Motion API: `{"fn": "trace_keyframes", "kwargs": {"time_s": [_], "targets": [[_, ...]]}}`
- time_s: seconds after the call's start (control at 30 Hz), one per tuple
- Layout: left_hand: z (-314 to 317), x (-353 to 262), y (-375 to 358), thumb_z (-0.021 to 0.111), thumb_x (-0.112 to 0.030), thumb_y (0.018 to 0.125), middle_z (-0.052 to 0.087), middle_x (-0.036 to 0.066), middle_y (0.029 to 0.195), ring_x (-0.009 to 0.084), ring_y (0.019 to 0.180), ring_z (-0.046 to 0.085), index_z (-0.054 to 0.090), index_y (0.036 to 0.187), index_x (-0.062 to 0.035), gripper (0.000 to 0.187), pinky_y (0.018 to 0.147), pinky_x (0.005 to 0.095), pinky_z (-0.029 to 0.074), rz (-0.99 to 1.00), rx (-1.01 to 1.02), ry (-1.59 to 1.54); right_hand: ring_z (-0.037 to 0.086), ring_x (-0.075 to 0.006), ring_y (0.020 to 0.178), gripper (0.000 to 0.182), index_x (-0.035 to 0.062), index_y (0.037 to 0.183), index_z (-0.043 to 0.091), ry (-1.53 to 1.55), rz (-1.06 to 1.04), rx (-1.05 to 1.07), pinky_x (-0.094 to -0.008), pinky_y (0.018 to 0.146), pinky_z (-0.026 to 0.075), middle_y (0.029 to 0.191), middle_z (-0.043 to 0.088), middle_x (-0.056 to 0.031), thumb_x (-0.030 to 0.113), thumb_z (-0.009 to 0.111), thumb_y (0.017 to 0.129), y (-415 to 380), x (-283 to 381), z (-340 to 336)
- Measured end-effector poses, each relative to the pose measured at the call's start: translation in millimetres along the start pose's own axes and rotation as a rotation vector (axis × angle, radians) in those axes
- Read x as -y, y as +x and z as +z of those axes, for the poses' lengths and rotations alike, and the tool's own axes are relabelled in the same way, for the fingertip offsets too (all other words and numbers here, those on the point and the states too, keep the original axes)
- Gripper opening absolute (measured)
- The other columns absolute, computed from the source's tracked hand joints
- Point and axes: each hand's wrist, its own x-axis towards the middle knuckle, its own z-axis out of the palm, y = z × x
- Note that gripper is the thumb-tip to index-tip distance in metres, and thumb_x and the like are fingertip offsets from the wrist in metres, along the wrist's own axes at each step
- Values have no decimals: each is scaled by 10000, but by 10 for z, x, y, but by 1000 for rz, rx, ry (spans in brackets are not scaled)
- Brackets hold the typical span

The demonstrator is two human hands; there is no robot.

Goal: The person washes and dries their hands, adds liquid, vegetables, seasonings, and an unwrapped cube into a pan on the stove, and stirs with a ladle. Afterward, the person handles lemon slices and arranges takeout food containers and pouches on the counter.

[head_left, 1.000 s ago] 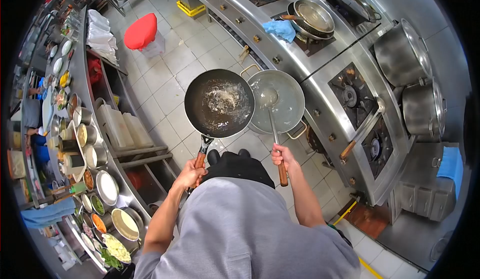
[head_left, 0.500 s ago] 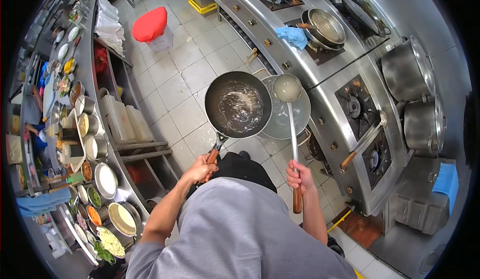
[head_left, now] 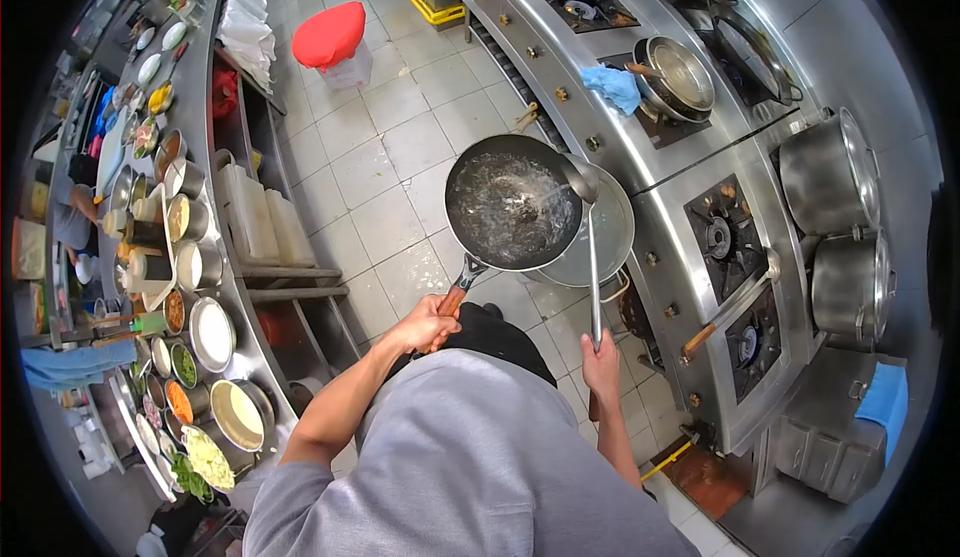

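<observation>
Head view: left hand (head_left: 430, 325) clenches wooden handle (head_left: 452, 302) of wok (head_left: 462, 227), which overlaps basin (head_left: 630, 227); liquid (head_left: 520, 202) inside, probably heavy, sloshy, steadiest by handle. Right hand (head_left: 601, 365) grasps ladle (head_left: 594, 257), likely stiff.

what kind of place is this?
Most likely a commercial or restaurant kitchen: a long steel range with several burners, large metal pots along its far side, and, opposite, a counter lined with containers of food.

Red-covered bin (head_left: 335, 47) on tiled floor (head_left: 400, 197)
</observation>
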Motion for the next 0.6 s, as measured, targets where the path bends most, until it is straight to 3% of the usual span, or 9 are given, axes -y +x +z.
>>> {"fn": "trace_keyframes", "kwargs": {"time_s": [0.2, 0.27, 0.37, 0.43, 0.47, 0.6], "targets": [[-118, 164, -161, 631, -35, 760, 458, -27, 540, 59, 401, 428, 469, 813, -80, 176, 349, 247, 332, 12, -75, 88, 511, -265, 589, 269, 4, 812, 470, -110, -144, 10, -403, 572, 411, 632, 508, -151, 237, 582, 885, 332, -240, 333], [-170, 249, -219, 638, -29, 755, 450, -39, 538, 53, 404, 433, 478, 809, -84, 178, 356, 237, 332, 41, -64, 47, 453, -190, 622, 277, 0, 796, 473, 75, -109, 97, -363, 592, 395, 647, 451, -89, 237, 582, 890, 312, -165, 399], [-200, 290, -309, 642, -19, 753, 450, -44, 550, 51, 404, 441, 479, 820, -83, 188, 363, 228, 341, 52, -97, 42, 485, -224, 618, 285, -27, 824, 491, 131, -150, 131, -416, 602, 410, 647, 507, -145, 235, 588, 880, 335, -400, 598], [-213, 310, -386, 644, -28, 752, 453, -40, 547, 52, 403, 441, 479, 820, -84, 187, 364, 228, 344, 49, -134, 43, 466, -240, 604, 288, -34, 822, 483, 200, -186, -58, -404, 600, 410, 646, 502, -149, 230, 581, 882, 333, -436, 662], [-211, 324, -414, 643, -30, 751, 455, -39, 546, 52, 404, 442, 479, 819, -83, 186, 361, 228, 343, 48, -148, 34, 466, -240, 604, 288, -34, 822, 483, 203, -199, -47, -404, 600, 410, 646, 502, -149, 230, 581, 882, 366, -462, 670], [-186, 267, -543, 634, -40, 742, 453, -28, 537, 61, 402, 435, 471, 804, -84, 180, 345, 241, 322, 56, -181, 52, 560, -366, 697, 261, -37, 900, 513, -49, -13, -138, -446, 674, 432, 734, 575, -207, 218, 569, 879, 585, -545, 648]]}}
